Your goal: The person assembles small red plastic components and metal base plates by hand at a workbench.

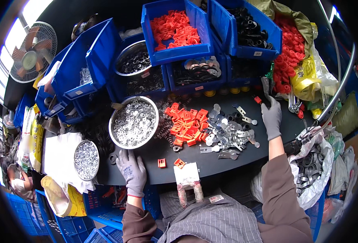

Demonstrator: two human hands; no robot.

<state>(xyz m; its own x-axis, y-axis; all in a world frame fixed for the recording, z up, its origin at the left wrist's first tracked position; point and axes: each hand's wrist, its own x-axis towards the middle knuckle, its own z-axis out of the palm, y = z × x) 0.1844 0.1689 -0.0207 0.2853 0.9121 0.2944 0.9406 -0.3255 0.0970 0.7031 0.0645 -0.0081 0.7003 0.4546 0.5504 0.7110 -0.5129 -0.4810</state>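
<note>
My left hand (131,172), in a grey glove, rests on the dark table with its fingers stretched out. Just beyond its fingertips is a steel bowl (111,128) of small metal rings. To the right, a single orange plastic clip (161,163) lies apart, and a second orange clip (179,163) sits at the edge of a white block (187,175) with taped legs. My gloved right hand (272,118) reaches to the far right, fingers apart, near a small red piece (258,99). Between the hands lie a pile of orange clips (188,124) and a heap of flat metal parts (237,131).
Blue bins (182,54) of orange and black parts line the back. A smaller bowl (86,160) of tiny metal pieces stands at the left. Red rings (286,56) spill from a sack at the right, above a curved metal tube (341,85). A white bag (308,194) holds grey rings.
</note>
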